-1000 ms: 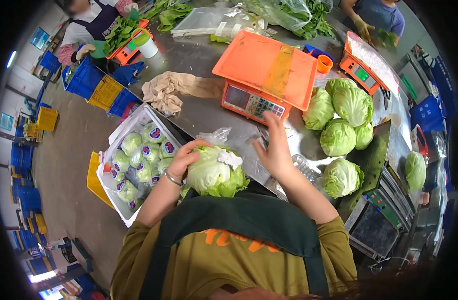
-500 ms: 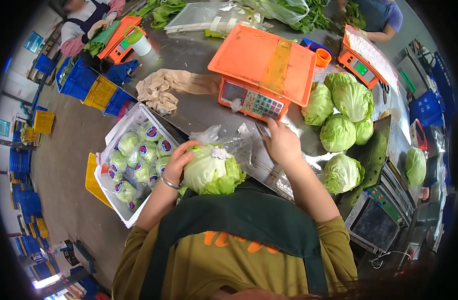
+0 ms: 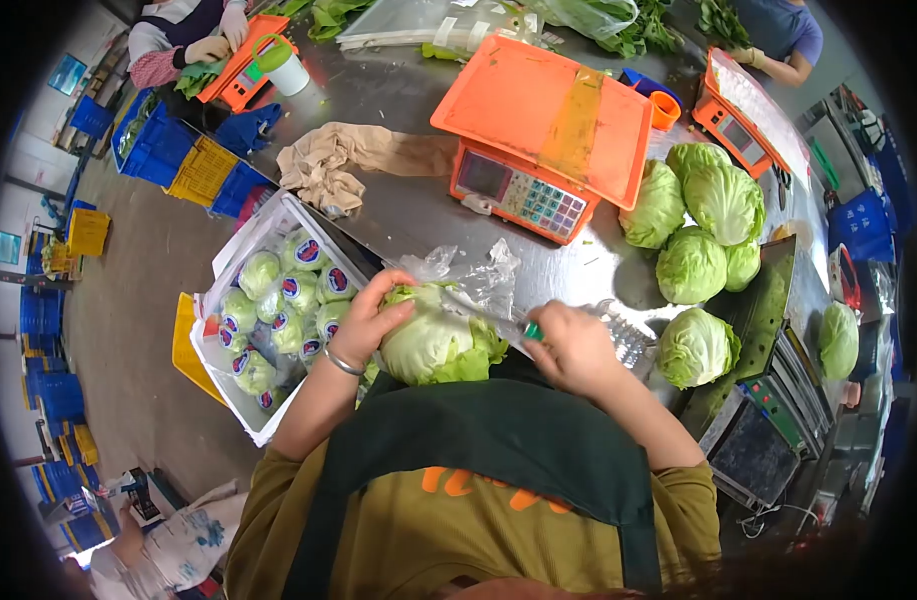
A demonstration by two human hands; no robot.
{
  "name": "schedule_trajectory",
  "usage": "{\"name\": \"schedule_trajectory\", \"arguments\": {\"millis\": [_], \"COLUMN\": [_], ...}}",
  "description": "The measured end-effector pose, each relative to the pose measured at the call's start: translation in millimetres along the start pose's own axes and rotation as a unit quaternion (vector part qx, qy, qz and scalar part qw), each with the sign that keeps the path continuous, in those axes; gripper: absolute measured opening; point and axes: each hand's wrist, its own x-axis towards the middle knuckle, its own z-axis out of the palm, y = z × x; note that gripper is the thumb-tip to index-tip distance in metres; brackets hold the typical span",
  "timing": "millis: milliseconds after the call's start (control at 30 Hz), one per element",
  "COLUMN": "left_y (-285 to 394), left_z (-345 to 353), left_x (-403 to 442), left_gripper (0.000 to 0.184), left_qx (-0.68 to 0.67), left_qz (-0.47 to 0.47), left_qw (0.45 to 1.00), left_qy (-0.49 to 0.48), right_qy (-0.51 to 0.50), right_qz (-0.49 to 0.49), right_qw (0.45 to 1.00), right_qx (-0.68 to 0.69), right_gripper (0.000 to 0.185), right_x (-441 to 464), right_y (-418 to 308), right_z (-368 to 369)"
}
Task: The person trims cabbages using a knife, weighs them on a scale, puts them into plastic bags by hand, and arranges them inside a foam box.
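A head of lettuce rests at the table edge, close against my apron. My left hand is closed around its upper left side, fingers over the top. In my right hand is a knife with a green handle. Its blurred blade points left across the top of the lettuce; whether it cuts in, I cannot tell. Crumpled clear plastic lies just behind the lettuce. Another single lettuce sits to the right of my right hand.
An orange scale stands ahead, with several lettuces to its right. A white box of wrapped, labelled lettuces is at the left. A beige cloth lies behind it. A sealing machine stands at right. Two people work across the table.
My right hand has lifted the knife from near the scale and brought it to the lettuce top. The white scrap on the lettuce no longer shows. Another person appears at lower left.
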Motion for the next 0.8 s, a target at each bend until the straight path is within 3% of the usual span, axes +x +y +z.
{"name": "schedule_trajectory", "arguments": {"millis": [33,233,433,567,800], "left_y": [1,7,5,-2,-11], "left_z": [0,4,3,3,5], "left_x": [1,-1,-2,-2,-6], "left_gripper": [0.032,0.03,0.03,0.031,0.029], "left_qx": [0.004,-0.011,-0.013,0.058,0.029], "left_qz": [0.002,-0.005,-0.006,0.041,0.022], "left_qw": [1.0,1.0,1.0,0.997,0.999], "left_qy": [-0.001,0.001,0.001,0.001,0.005], "right_qy": [0.012,0.038,0.005,-0.044,-0.072], "right_qz": [-0.067,-0.058,-0.058,-0.017,0.044], "right_qw": [0.998,0.997,0.998,0.999,0.996], "right_qx": [0.007,-0.033,0.021,0.009,-0.035], "right_gripper": [0.032,0.028,0.025,0.025,0.027], "right_x": [-3,-6,-7,3,-23], "right_y": [-2,-6,0,-8,-10], "right_z": [4,19,24,28,26]}}
